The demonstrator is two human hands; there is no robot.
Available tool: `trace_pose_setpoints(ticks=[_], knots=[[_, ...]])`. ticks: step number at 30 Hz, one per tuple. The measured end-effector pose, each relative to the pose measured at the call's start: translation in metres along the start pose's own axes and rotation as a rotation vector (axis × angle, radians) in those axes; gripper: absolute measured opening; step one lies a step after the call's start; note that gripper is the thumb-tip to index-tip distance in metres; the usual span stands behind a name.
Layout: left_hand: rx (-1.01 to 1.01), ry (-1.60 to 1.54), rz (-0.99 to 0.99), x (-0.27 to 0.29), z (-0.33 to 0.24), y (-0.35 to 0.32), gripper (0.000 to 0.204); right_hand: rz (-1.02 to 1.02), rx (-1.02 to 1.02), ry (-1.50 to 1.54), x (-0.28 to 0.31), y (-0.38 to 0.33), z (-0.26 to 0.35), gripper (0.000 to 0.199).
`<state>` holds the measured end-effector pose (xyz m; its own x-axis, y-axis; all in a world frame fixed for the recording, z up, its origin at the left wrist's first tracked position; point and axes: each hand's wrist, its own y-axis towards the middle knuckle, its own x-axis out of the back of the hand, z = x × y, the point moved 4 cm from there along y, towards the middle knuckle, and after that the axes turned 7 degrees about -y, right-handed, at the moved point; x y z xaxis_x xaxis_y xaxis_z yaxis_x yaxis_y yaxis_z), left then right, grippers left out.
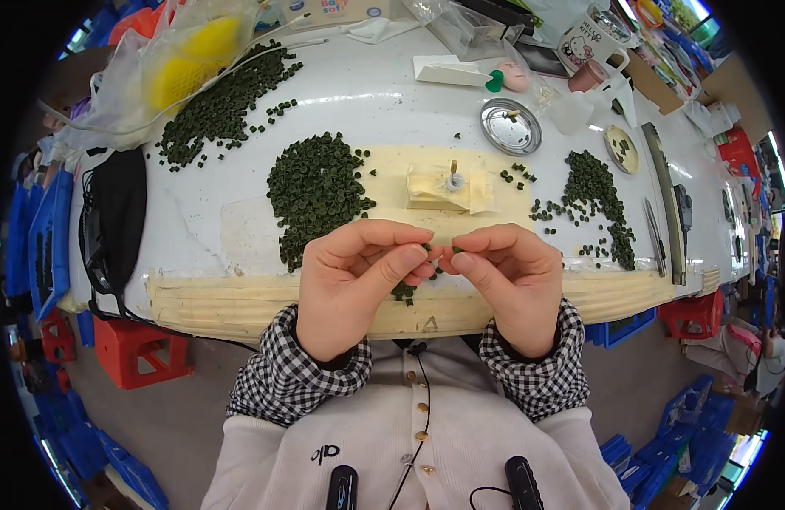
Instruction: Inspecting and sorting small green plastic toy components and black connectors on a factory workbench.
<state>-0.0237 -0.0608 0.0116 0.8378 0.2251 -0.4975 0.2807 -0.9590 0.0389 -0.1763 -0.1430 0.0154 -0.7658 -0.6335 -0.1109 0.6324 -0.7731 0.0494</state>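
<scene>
Both my hands are together just above the table's near edge, fingertips almost meeting. My left hand (pixel 358 276) pinches a small dark green part (pixel 426 246) between thumb and index finger, mostly covered by the fingertips. In the same kind of pinch, my right hand (pixel 513 276) has another small dark green piece (pixel 457 250). A few like pieces (pixel 404 292) lie under the hands. Beyond them stands a tape-covered block (pixel 443 191) with an upright metal pin. To its left is a large heap of small green parts (pixel 318 195); a looser heap (pixel 596 191) lies to the right.
Another green heap (pixel 218 110) lies far left, near a plastic bag (pixel 184 72). A round metal lid (pixel 511 127), a small round dish (pixel 620 150), tweezers (pixel 654 236) and a white mug (pixel 592 42) stand to the right. A black pouch (pixel 116 225) hangs over the left edge.
</scene>
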Motion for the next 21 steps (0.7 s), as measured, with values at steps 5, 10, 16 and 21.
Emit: trace_pose_setpoints(ticks=[5,10,16,21], knots=[[0.055,-0.103,0.003,0.003,0.012,0.003,0.019,0.026,0.155,-0.140,0.001,0.006,0.001,0.017],[0.020,-0.070,-0.001,0.004,0.013,0.003,0.020,-0.027,0.177,-0.214,-0.003,0.008,0.002,0.015],[-0.052,-0.013,-0.023,0.003,0.012,0.000,0.021,-0.030,0.200,-0.255,-0.005,0.010,0.000,0.015],[-0.083,0.052,-0.017,0.003,0.011,0.000,0.021,-0.073,0.197,-0.242,-0.007,0.011,-0.003,0.015]])
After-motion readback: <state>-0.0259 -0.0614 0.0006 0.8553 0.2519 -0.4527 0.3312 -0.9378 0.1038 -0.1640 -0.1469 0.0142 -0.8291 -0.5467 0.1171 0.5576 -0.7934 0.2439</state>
